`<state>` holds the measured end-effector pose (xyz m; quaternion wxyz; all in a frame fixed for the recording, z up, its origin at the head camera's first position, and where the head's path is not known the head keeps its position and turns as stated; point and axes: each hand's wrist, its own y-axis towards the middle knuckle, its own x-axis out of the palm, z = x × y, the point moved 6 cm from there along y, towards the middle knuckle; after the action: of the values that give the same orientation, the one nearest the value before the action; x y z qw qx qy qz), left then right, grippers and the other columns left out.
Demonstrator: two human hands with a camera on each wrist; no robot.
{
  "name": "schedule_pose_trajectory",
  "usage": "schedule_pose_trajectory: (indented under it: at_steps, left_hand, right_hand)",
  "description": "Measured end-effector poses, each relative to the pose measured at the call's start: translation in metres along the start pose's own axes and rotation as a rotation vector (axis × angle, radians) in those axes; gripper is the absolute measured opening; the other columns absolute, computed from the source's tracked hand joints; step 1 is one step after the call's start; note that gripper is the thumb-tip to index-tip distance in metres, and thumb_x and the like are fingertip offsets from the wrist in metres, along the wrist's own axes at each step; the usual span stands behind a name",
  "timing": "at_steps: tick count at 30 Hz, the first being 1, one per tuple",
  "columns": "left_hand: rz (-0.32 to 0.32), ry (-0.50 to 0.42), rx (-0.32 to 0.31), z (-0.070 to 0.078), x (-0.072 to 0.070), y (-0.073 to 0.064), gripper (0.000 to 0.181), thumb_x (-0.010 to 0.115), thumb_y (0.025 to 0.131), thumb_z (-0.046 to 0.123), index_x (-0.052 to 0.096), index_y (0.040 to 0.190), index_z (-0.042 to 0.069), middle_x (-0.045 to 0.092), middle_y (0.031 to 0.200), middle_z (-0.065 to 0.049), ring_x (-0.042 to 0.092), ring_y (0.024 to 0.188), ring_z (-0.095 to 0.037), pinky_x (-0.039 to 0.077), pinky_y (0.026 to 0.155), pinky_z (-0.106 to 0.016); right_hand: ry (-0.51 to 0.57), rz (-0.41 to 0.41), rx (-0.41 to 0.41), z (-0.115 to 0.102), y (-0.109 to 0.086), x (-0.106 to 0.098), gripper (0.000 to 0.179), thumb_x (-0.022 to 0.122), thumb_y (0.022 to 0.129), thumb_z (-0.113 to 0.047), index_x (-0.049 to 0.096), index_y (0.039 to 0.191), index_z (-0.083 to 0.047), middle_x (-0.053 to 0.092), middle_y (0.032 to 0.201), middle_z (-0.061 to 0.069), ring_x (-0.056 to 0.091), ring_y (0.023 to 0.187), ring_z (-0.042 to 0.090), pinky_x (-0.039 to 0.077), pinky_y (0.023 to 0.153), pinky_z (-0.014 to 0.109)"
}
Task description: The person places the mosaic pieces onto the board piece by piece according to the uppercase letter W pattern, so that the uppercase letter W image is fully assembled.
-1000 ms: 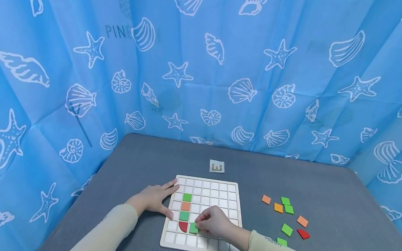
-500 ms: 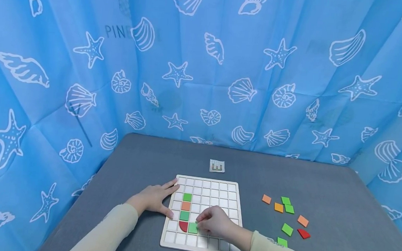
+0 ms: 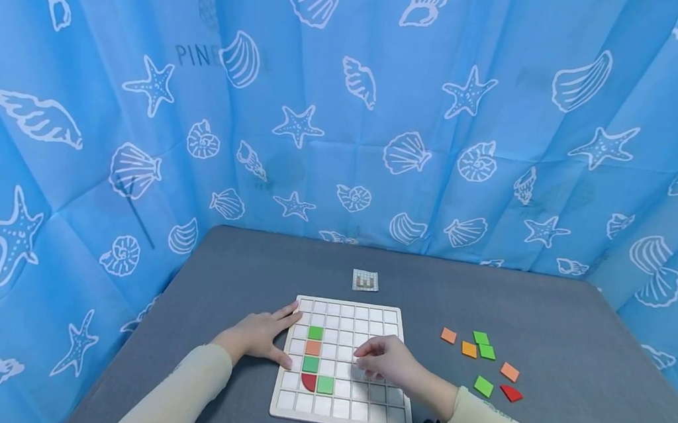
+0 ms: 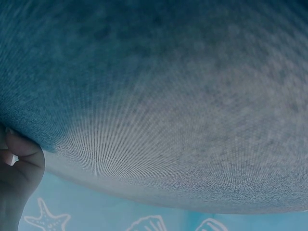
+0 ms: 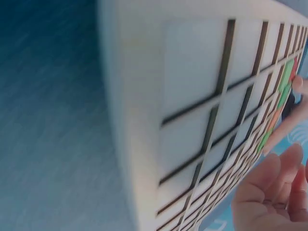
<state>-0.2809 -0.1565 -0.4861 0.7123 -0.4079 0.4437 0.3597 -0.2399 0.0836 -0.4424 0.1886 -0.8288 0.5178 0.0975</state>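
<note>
A white grid board (image 3: 303, 417) lies on the grey table. My left hand (image 3: 260, 335) rests at its left edge, fingers and thumb spread on the rim. On the board, a column runs from a green square tile (image 3: 315, 333) through an orange tile (image 3: 313, 347) and a darker green tile (image 3: 310, 364) to a red quarter-round tile (image 3: 308, 382). Right of the red one sits a light green tile (image 3: 325, 385) in its cell. My right hand (image 3: 387, 361) hovers over the board's right half, its fingers loosely bent with nothing between them, as the right wrist view also shows.
Several loose tiles lie right of the board, among them an orange tile (image 3: 469, 350), a green tile (image 3: 483, 386) and a red quarter-round tile (image 3: 511, 393). Behind the board is a small pattern card (image 3: 365, 281). A blue shell-print curtain (image 3: 318, 170) surrounds the table.
My right hand has let go of the light green tile, which stays beside the red one, and moved up and right. The sleeve now covers the nearest loose green tile. My left hand is still.
</note>
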Motion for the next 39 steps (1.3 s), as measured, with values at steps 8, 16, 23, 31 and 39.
schedule_pose_trajectory:
  at_steps: [8, 16, 23, 31, 39]
  left_hand:
    - [-0.001, -0.005, 0.000, 0.000, 0.000, 0.000, 0.103, 0.074, 0.072, 0.065, 0.029, 0.155, 0.024, 0.016, 0.162, 0.005, 0.039, 0.135, -0.034, 0.036, 0.102, -0.052]
    - [0.002, -0.009, 0.001, 0.000, -0.001, -0.001, 0.102, 0.074, 0.073, 0.064, 0.029, 0.155, 0.024, 0.016, 0.162, 0.005, 0.039, 0.135, -0.035, 0.035, 0.103, -0.053]
    - [0.002, -0.007, -0.001, 0.001, 0.000, -0.001, 0.103, 0.074, 0.072, 0.065, 0.029, 0.155, 0.024, 0.016, 0.162, 0.006, 0.039, 0.135, -0.034, 0.036, 0.102, -0.053]
    - [0.006, -0.011, 0.002, 0.000, -0.001, -0.001, 0.102, 0.074, 0.072, 0.064, 0.030, 0.155, 0.024, 0.016, 0.162, 0.006, 0.039, 0.135, -0.034, 0.037, 0.101, -0.053]
    - [0.008, -0.007, -0.009, 0.000, 0.000, -0.001, 0.103, 0.074, 0.071, 0.065, 0.030, 0.155, 0.025, 0.017, 0.162, 0.006, 0.040, 0.135, -0.034, 0.037, 0.102, -0.051]
  right_hand:
    - [0.015, 0.028, -0.017, -0.001, -0.006, -0.029, 0.017, 0.062, 0.093, -0.003, 0.066, 0.102, 0.010, 0.068, 0.083, 0.010, 0.060, 0.070, 0.017, 0.050, 0.065, 0.035]
    - [0.003, 0.028, -0.039, 0.000, -0.009, -0.049, 0.021, 0.061, 0.094, -0.003, 0.064, 0.107, 0.012, 0.069, 0.087, 0.014, 0.062, 0.076, 0.024, 0.050, 0.068, 0.038]
    - [-0.021, 0.052, -0.049, 0.001, -0.012, -0.064, 0.020, 0.061, 0.095, -0.005, 0.065, 0.107, 0.010, 0.068, 0.088, 0.012, 0.062, 0.077, 0.029, 0.051, 0.068, 0.039]
    - [-0.049, 0.141, -0.064, 0.007, -0.014, -0.080, 0.022, 0.062, 0.095, -0.007, 0.065, 0.109, 0.010, 0.067, 0.089, 0.014, 0.059, 0.077, 0.025, 0.049, 0.067, 0.038]
    - [-0.194, 0.220, -0.159, 0.017, -0.016, -0.103, 0.023, 0.065, 0.093, -0.009, 0.066, 0.110, 0.006, 0.066, 0.100, 0.013, 0.058, 0.086, 0.022, 0.050, 0.071, 0.034]
